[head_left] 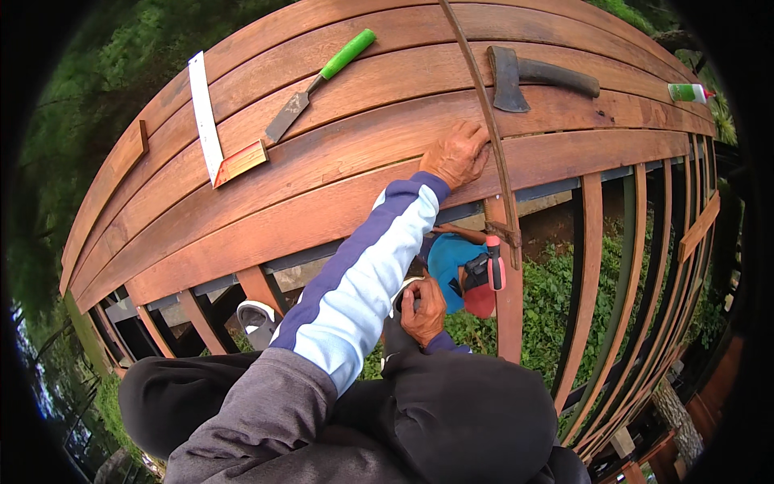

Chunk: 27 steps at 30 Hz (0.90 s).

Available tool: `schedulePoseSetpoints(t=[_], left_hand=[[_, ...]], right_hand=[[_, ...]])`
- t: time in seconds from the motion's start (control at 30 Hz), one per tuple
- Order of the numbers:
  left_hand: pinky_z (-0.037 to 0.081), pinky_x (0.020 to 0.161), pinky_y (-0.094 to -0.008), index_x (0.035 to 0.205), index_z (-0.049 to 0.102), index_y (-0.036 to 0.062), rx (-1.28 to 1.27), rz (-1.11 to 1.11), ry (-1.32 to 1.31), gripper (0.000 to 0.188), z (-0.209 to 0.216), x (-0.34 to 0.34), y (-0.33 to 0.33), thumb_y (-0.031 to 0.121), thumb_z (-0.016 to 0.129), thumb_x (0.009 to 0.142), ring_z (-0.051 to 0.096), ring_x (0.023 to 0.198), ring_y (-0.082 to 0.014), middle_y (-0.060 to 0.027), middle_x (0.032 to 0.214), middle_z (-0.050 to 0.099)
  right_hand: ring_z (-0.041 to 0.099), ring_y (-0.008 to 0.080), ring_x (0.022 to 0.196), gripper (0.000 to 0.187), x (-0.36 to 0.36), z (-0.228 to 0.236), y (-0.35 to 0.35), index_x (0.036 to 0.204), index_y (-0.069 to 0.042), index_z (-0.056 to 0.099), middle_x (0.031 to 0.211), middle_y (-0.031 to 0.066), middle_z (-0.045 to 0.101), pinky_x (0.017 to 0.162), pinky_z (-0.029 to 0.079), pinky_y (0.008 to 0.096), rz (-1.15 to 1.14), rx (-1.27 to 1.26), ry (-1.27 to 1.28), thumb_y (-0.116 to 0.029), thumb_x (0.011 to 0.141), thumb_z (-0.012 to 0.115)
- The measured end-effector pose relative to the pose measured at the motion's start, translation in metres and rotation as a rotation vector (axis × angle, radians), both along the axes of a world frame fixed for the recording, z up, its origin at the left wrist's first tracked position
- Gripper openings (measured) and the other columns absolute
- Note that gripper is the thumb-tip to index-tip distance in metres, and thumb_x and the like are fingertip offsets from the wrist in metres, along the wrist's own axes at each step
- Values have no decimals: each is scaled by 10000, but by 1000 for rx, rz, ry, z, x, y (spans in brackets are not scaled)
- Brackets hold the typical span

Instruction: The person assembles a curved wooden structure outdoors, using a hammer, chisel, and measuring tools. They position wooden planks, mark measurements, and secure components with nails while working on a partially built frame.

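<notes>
My left hand (pixel 458 153) rests palm down on the reddish-brown deck boards (pixel 347 153), near the edge of the closest board. Its fingers are bent but lie on the wood, their tips beside the steel bar of a long clamp (pixel 484 105). That clamp runs across the boards and has a pink and black handle (pixel 495 262) at its near end. Lower down, my right hand (pixel 423 310) is closed, with fingers curled and thumb bent in, close to my leg. Whatever it may hold is hidden.
On the boards lie a try square (pixel 205 117), a wide green-handled chisel (pixel 318 85), a hatchet (pixel 536 77) and a green-and-white bottle (pixel 689 93). Open joists (pixel 592 266) have gaps above plants. Below crouches a person in blue (pixel 451 262) with a red cap.
</notes>
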<state>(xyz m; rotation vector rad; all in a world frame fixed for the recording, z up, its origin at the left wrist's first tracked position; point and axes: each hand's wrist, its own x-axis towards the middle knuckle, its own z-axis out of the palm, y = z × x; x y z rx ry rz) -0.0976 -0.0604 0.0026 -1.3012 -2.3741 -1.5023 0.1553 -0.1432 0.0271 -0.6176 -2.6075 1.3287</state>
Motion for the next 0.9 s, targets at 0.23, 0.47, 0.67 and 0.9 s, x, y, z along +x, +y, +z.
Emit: schedulePoseSetpoints(t=[0.23, 0.47, 0.67, 0.9], left_hand=[[494, 752, -417, 967, 585, 50, -7, 18, 13, 212, 2, 0, 0, 71, 645, 765, 568, 877, -347, -140, 908, 579], [497, 787, -412, 971, 609, 66, -43, -3, 1, 198, -6, -1, 1, 81, 636, 775, 575, 947, -337, -139, 961, 599], [511, 777, -417, 994, 614, 60, -25, 14, -16, 214, -6, -1, 1, 62, 646, 782, 604, 934, -363, -158, 1017, 625], [502, 713, -405, 955, 641, 63, -8, 3, -10, 198, -6, -3, 3, 6, 622, 766, 614, 842, -357, -156, 913, 625]], right_hand=[[528, 308, 648, 88, -2, 1, -1, 816, -17, 510, 742, 127, 499, 582, 436, 408, -3, -13, 17, -61, 807, 586], [537, 351, 710, 98, 3, -1, 1, 851, -36, 520, 783, 135, 510, 636, 453, 438, -47, -55, -19, -72, 805, 599], [580, 335, 736, 125, 15, 18, 14, 939, -3, 549, 836, 153, 561, 651, 480, 404, -119, -139, 25, -50, 832, 594], [602, 306, 740, 162, 82, 44, 80, 996, 21, 567, 891, 163, 610, 662, 490, 374, -573, 243, -27, -117, 915, 536]])
